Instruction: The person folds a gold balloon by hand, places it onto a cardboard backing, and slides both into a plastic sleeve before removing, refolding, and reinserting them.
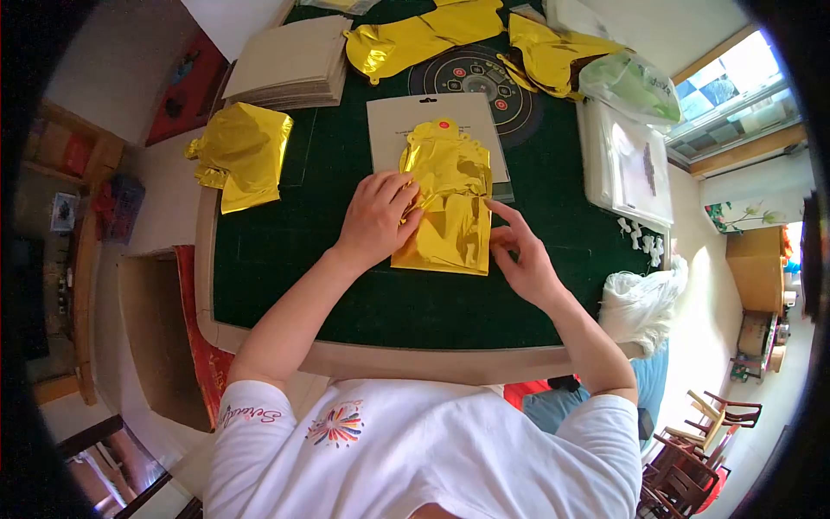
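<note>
A flat, folded gold foil balloon [450, 225] lies on the dark green table top, partly over a pale card [389, 121] with a hang slot. There is a small red dot near the foil's upper end. My left hand [379, 212] is closed at the foil's left edge, with its fingertips on the foil and the thumb bent inward. At the right edge, my right hand [526, 264] has its index finger stretched out to touch the foil. Its other fingers curl lower down, apart from the index finger.
Another gold foil piece [251, 156] lies left, below a stack of cardboard sheets [290, 60]. More gold foil [424, 39] lies at the back. On the right are a pile of clear plastic bags [622, 164], small white pieces [640, 238] and a white string bundle [644, 303].
</note>
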A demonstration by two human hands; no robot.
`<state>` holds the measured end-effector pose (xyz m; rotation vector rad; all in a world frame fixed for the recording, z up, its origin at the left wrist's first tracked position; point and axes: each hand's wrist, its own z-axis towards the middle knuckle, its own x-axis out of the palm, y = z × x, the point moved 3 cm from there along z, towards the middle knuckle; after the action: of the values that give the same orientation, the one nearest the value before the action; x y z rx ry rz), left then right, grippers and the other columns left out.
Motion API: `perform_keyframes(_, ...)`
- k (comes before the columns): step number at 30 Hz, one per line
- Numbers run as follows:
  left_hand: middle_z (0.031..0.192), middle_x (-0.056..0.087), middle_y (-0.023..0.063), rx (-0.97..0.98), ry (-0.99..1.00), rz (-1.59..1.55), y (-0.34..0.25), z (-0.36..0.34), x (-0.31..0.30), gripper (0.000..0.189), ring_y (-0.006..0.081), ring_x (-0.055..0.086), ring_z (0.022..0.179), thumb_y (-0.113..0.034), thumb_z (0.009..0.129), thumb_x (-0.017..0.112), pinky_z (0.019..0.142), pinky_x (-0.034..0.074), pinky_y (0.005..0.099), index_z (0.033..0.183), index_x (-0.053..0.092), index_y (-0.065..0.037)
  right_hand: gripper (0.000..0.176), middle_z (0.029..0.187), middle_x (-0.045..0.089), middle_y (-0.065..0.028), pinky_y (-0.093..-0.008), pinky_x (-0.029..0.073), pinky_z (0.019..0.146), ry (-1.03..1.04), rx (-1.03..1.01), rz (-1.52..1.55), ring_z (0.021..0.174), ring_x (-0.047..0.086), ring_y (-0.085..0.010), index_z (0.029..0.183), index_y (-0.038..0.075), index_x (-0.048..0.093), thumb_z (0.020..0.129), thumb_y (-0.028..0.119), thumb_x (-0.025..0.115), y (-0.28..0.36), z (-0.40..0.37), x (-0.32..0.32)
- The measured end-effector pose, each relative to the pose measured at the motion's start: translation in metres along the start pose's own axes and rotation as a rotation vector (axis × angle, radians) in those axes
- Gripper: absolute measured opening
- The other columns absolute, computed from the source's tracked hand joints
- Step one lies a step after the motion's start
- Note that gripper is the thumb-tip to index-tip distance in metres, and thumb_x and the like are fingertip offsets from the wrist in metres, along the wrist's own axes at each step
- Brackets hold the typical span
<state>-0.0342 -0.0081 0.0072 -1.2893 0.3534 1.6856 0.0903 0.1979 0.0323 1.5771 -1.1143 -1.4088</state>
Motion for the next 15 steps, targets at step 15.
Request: perform_keyframes(15,0.119,0.058,0.0111,0.007,-0.026,-0.005,0.0,0.001,-0.001,0.03,0.0273,0.052,0.116,-0.018,0.086,0.068,0.103,0.041,0.0429,0.111,0.063,-0.002,0.049,0.135,0.054,-0.0115,-0.0481,0.038,0.109,-0.041,-0.604,-0.95,0.128,0.05,-0.0296,0.132,0.014,0.056,0.084,0.007,0.065,0.001,0.026,0.008)
